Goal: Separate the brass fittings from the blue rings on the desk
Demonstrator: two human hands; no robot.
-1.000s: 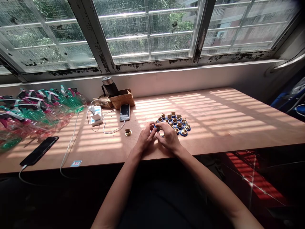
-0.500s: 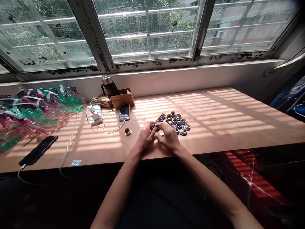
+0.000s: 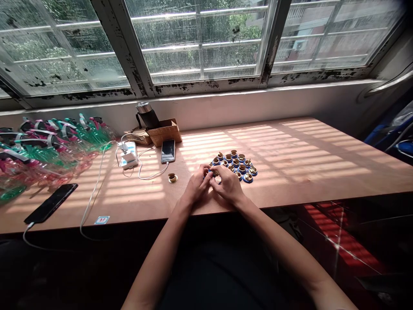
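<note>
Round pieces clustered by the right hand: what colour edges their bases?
The round pieces are edged in blue at the base; head view.

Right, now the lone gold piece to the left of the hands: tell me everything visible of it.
The lone gold piece looks metallic and shiny, with a wide, pale round rim at its base and a darker raised disc on top. It sits base down on the wooden tabletop, left of the left hand and nearer the person than the phone. Only the tabletop touches it. No blue rim shows on it. Finer detail is too small to tell.
</note>
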